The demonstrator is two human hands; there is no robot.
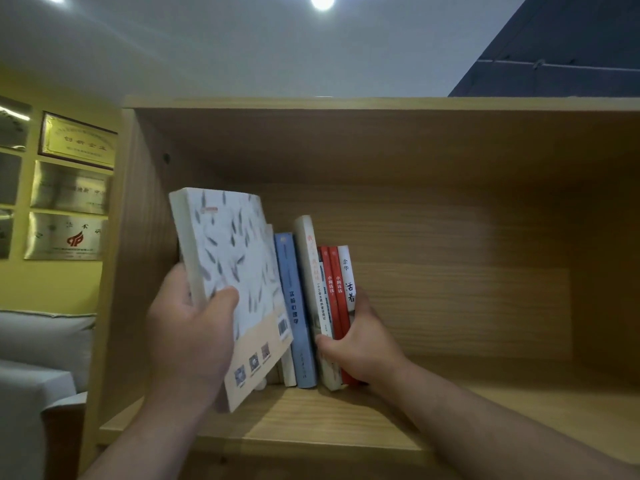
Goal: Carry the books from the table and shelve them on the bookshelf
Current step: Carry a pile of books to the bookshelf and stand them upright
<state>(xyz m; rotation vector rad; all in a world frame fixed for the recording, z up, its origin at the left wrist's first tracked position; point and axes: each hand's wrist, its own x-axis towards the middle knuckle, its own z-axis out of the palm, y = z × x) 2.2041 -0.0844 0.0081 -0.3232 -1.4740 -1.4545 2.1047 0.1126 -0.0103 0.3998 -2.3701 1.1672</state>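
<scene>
The white paperback book (235,271) with a grey flecked pattern and a tan lower band is hanging tilted at the left end of the shelf. It is not yet standing in place: its lower corner is jutting out over the front edge. The left hand (190,337) is grasping it, thumb across the cover and fingers behind.

Beside it, the row of upright books (311,306) is already standing in the compartment – a blue spine, a tall cream one, two red ones and a white one. The right hand (360,344) is clasping the right end of that row, thumb in front and fingers round the far side, seemingly steadying it.

So the shelving is looking well underway, with this book being slotted in. The table is out of view, so what is left cannot be told.

The light wooden bookshelf (450,306) is holding only this row – its right part is showing bare board.
</scene>
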